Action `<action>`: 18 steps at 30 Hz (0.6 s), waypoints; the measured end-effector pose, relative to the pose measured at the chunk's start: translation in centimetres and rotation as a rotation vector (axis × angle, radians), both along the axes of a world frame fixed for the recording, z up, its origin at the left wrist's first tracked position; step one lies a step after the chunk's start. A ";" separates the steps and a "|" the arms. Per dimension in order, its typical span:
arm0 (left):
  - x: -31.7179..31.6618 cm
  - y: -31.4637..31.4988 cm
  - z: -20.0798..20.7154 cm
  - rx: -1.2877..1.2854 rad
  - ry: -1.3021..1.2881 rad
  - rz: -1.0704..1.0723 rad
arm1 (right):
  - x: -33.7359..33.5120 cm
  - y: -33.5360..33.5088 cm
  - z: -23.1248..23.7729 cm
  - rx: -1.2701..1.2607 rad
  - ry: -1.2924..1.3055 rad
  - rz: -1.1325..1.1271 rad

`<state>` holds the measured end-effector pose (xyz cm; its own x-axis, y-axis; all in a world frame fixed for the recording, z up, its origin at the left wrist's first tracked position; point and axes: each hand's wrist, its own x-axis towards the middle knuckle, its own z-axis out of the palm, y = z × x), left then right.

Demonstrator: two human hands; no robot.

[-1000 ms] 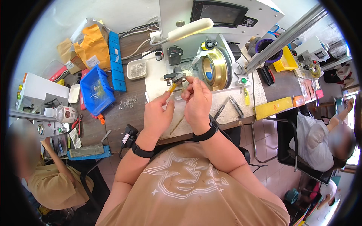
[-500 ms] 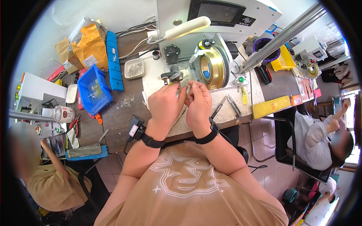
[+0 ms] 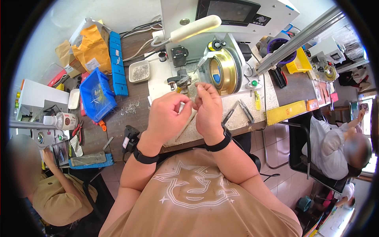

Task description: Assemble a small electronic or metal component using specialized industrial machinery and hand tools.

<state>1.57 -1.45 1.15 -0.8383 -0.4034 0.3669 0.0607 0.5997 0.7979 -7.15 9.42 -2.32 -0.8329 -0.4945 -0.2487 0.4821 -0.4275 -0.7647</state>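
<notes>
My left hand (image 3: 167, 114) is curled closed above the front of the pale work board (image 3: 233, 124), the back of the hand facing up. Close to its right, my right hand (image 3: 209, 110) is pinched, thumb against the index finger, near the machine's gold spool (image 3: 226, 71). Anything between the fingers of either hand is too small or hidden to make out. Just beyond my left hand is a small metal clamp-like head (image 3: 181, 79) on the machine.
A white lamp (image 3: 196, 29) hangs over the machine. Left lie a white tray (image 3: 139, 72), small hook-shaped metal pieces (image 3: 131, 106) and a blue bin (image 3: 96, 96). Tweezers (image 3: 246, 111) and a yellow strip (image 3: 286, 112) lie right. Co-workers sit on both sides.
My left hand has shifted left and slightly toward me, turning at the wrist, its fingers more curled. My right hand has stayed nearly in place.
</notes>
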 end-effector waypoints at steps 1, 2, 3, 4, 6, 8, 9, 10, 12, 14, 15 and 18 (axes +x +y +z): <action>0.1 -0.3 0.0 0.015 -0.018 0.052 | 0.0 -0.3 -0.7 0.056 0.072 -0.057; 0.2 -0.6 -0.1 0.015 -0.018 0.049 | 0.0 -0.5 -1.2 0.112 0.145 -0.114; 0.3 -1.0 -0.4 0.074 -0.027 0.112 | 0.3 -0.9 -1.3 0.112 0.143 -0.112; 0.3 -1.4 -0.6 0.133 -0.036 0.176 | 0.6 -1.2 -1.4 0.160 0.242 -0.153; 0.1 -2.1 -0.7 0.166 -0.032 0.202 | 0.7 -1.3 -1.5 0.210 0.340 -0.192; -0.3 -2.8 -0.7 0.199 -0.028 0.230 | 0.2 -1.2 -1.7 0.429 0.545 -0.130; -0.7 -3.2 -0.6 0.223 -0.014 0.229 | 0.2 -1.3 -1.8 0.430 0.545 -0.131; -1.0 -3.5 -0.4 0.247 0.000 0.229 | 0.1 -1.6 -2.1 0.376 0.555 -0.192; -1.5 -4.0 0.1 0.287 0.013 0.233 | 0.1 -1.7 -2.6 0.322 0.565 -0.252; -2.1 -4.7 0.5 0.326 0.026 0.238 | 0.3 -1.6 -2.9 0.287 0.511 -0.209; -2.3 -5.1 0.6 0.333 0.014 0.218 | 0.6 -1.5 -2.7 0.288 0.511 -0.208; -3.2 -6.3 0.7 0.364 -0.008 0.146 | 1.4 -1.2 -2.0 0.170 0.354 -0.133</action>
<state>-1.62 -7.72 1.85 -0.7646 -0.6212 0.1718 -0.0115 0.2797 0.9600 -5.71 8.25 -4.31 -0.9354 -0.3536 -0.0043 0.1261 -0.3220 -0.9383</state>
